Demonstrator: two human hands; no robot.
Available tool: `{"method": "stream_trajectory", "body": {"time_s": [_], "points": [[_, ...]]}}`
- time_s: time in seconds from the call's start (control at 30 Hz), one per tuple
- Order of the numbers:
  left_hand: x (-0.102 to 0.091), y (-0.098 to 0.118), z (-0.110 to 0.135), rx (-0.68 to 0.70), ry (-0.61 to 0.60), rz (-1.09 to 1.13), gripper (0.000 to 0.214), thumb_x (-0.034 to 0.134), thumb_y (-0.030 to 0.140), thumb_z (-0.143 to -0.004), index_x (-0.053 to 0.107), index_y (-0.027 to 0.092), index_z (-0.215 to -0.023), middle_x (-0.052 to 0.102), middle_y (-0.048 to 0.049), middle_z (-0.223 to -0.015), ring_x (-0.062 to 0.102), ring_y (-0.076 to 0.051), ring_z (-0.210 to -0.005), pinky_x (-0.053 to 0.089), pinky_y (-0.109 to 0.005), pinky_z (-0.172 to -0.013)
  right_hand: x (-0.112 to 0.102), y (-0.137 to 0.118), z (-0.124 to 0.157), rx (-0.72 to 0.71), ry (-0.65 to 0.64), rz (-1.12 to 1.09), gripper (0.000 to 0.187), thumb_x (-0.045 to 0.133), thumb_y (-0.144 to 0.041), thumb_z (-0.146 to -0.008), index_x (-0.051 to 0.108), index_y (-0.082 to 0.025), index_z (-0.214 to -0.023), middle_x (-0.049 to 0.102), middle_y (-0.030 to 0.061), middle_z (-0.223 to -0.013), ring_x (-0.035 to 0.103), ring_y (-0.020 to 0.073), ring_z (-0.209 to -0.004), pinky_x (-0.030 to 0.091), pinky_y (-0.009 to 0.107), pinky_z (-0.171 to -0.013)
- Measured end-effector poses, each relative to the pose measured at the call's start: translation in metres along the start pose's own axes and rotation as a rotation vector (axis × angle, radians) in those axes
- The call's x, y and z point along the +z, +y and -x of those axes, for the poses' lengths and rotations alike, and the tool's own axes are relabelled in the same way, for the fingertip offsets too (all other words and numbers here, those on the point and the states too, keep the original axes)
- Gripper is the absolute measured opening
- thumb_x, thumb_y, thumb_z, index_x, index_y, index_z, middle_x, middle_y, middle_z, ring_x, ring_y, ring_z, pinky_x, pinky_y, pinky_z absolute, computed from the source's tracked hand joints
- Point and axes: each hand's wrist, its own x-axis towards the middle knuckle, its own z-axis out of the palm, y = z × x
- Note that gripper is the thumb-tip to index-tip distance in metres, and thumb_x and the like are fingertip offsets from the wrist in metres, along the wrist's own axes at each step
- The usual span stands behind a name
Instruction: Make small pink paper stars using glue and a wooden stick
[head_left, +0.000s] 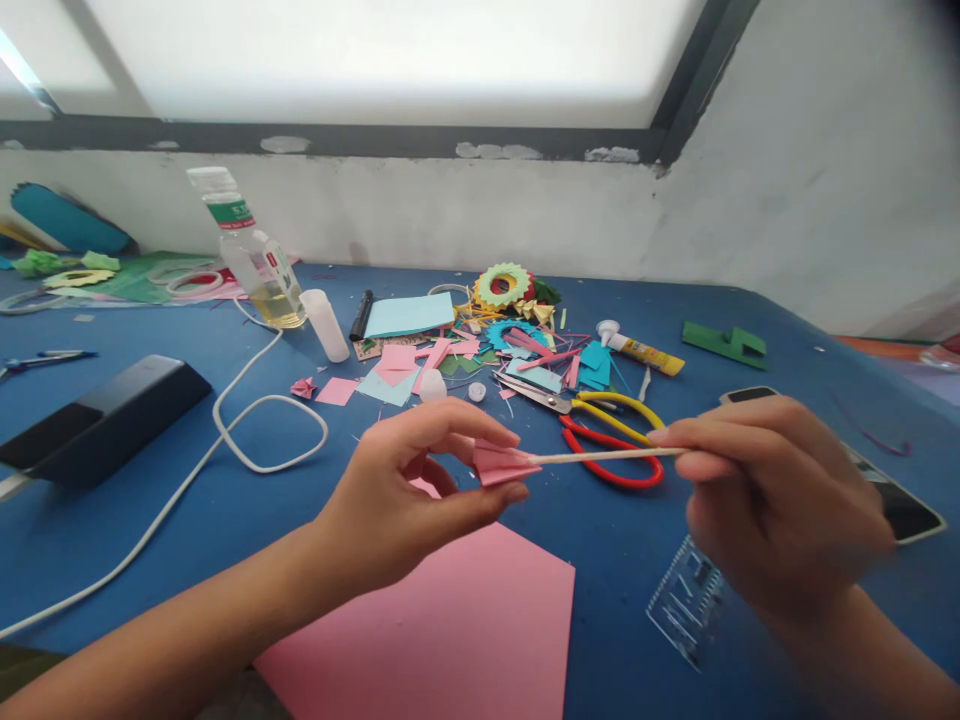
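Note:
Between the thumb and fingers of my left hand (pixel 420 490) is a small folded pink paper piece (pixel 501 463), held above the table. My right hand (pixel 780 500) pinches a thin pale stick (pixel 607 455) near one end. The stick's other end meets the right edge of the folded paper; whether it goes inside a fold I cannot tell. Under my left hand lies a large pink paper sheet (pixel 465 620). Scissors (pixel 600 425) with red and yellow handles rest just behind the stick.
Paper scraps (pixel 420 360) in several colours lie behind my hands. A clear bottle (pixel 255 250), a white bottle (pixel 325 325) and a yellow glue tube (pixel 646 352) are farther back. A white cable (pixel 217 430) loops by a dark device (pixel 105 420). A phone (pixel 907 510) is partly behind my right hand.

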Motion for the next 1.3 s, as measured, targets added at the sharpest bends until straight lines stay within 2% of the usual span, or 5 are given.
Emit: {"method": "stream_trajectory", "body": {"time_s": [0.47,0.67,0.87,1.17,1.3], "points": [[0.002,0.001,0.0,0.123,0.084,-0.036,0.019,0.074,0.008,-0.064,0.071,0.014,-0.082,0.065,-0.0022,-0.078,0.06,-0.007,-0.063,0.053,-0.008,-0.047,-0.01,0.002,0.005,-0.114,0.028,0.194,0.018,0.049,-0.026,-0.09,0.062,-0.022,-0.078,0.058,0.0007,-0.066,0.055,0.012,-0.06,0.039,0.032,-0.053],[0.002,0.002,0.0,0.059,0.108,-0.029,0.02,0.077,0.011,-0.061,0.074,0.016,-0.08,0.066,-0.0026,-0.084,0.061,-0.008,-0.063,0.053,-0.008,-0.047,-0.008,0.002,0.004,-0.061,0.07,0.214,0.018,0.048,-0.023,-0.09,0.061,-0.024,-0.078,0.059,0.0006,-0.066,0.054,0.0136,-0.059,0.041,0.033,-0.054],[0.003,0.004,0.001,-0.008,0.097,0.006,0.023,0.078,0.011,-0.059,0.075,0.019,-0.081,0.067,-0.0009,-0.084,0.062,-0.007,-0.062,0.054,-0.007,-0.049,-0.01,0.007,0.005,-0.183,0.051,0.172,0.013,0.054,-0.016,-0.085,0.064,-0.021,-0.079,0.06,0.0014,-0.066,0.054,0.0141,-0.056,0.042,0.032,-0.05],[0.003,0.004,0.002,0.072,0.082,-0.058,0.024,0.075,0.008,-0.063,0.074,0.021,-0.083,0.067,0.0,-0.087,0.062,-0.006,-0.063,0.055,-0.007,-0.053,-0.011,0.002,0.002,-0.125,-0.007,0.115,0.014,0.051,-0.02,-0.087,0.063,-0.022,-0.08,0.057,0.0026,-0.069,0.056,0.0141,-0.058,0.041,0.032,-0.049],[0.003,0.004,0.004,0.075,0.084,-0.059,0.024,0.075,0.008,-0.063,0.074,0.021,-0.083,0.067,0.0,-0.087,0.062,-0.006,-0.063,0.056,-0.007,-0.053,-0.013,0.004,0.0,-0.139,-0.032,0.067,0.016,0.05,-0.018,-0.087,0.064,-0.021,-0.093,0.055,0.0039,-0.072,0.054,0.0135,-0.058,0.039,0.03,-0.047]]}}
